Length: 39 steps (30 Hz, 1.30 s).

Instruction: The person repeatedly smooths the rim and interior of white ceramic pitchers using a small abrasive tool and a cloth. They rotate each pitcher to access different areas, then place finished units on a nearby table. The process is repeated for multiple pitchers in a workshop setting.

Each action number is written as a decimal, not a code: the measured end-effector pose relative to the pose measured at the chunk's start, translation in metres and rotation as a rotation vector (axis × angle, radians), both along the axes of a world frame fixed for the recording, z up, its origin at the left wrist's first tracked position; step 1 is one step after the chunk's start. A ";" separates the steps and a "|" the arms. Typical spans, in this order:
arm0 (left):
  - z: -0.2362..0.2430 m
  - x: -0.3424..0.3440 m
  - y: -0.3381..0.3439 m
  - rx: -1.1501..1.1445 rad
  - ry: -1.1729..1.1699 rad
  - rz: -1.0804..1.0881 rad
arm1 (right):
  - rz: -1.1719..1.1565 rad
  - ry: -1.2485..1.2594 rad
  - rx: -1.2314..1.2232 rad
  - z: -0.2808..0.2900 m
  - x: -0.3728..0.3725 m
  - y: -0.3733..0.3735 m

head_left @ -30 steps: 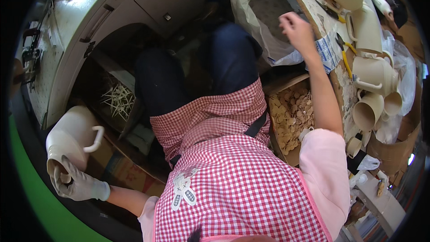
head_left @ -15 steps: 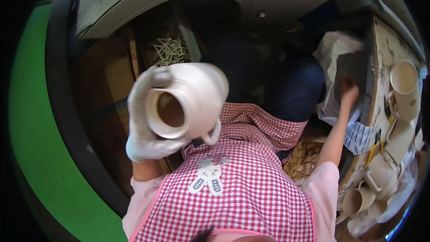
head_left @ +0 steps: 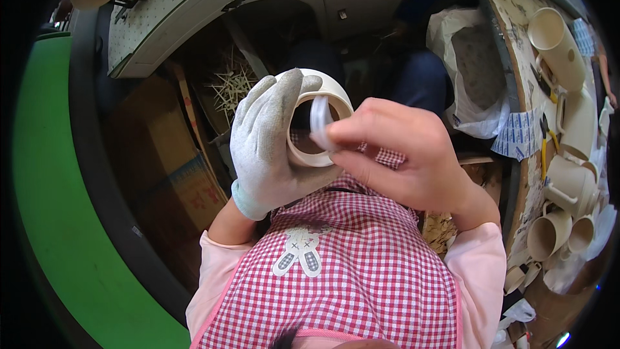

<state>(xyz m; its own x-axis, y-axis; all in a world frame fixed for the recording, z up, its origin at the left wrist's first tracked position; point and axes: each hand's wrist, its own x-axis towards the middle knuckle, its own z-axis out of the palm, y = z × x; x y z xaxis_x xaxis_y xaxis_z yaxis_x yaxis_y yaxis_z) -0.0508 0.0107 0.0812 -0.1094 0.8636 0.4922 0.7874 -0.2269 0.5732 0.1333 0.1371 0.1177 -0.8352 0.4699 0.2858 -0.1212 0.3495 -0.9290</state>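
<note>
My left hand, in a pale grey work glove, grips a cream-white jug from its left side, fingers wrapped around the body. The round mouth faces up toward me, above my lap. My bare right hand pinches a small white ring-shaped piece between thumb and fingers, holding it on edge in the jug's mouth. Motion blurs this piece, so its exact kind is unclear. My right hand hides part of the rim, and the jug's handle is out of sight.
On the right, a worn wooden bench carries several cream jugs and yellow-handled pliers. A white plastic bag hangs beside it. Thin pale sticks lie beyond my left hand, near a cardboard box. A green surface runs along the left.
The jug has moved right and in front of my chest, its mouth turned more toward me. My right hand has come from the plastic bag to the jug's mouth, now holding the white ring-shaped piece.
</note>
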 end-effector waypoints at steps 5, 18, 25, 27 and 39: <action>-0.008 0.004 -0.007 0.014 0.009 0.009 | 0.028 0.018 -0.591 -0.006 0.004 -0.013; -0.013 0.016 -0.012 0.035 0.160 0.013 | -0.208 -0.381 0.652 -0.003 0.008 -0.054; -0.016 0.010 -0.011 0.081 0.138 0.025 | -0.178 -0.277 0.877 -0.017 -0.006 -0.048; -0.017 0.009 -0.012 0.079 0.140 0.016 | -0.127 -0.299 0.851 -0.016 -0.006 -0.045; -0.021 0.006 -0.013 0.107 0.099 -0.004 | -0.020 -0.411 0.726 -0.005 -0.008 -0.043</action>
<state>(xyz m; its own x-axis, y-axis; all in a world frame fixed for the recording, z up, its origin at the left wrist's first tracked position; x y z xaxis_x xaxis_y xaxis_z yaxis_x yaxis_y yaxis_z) -0.0446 -0.0025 0.0604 -0.0526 0.8059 0.5897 0.8379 -0.2856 0.4651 0.1252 0.0942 0.1131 -0.9324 0.3026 0.1977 0.1911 0.8769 -0.4410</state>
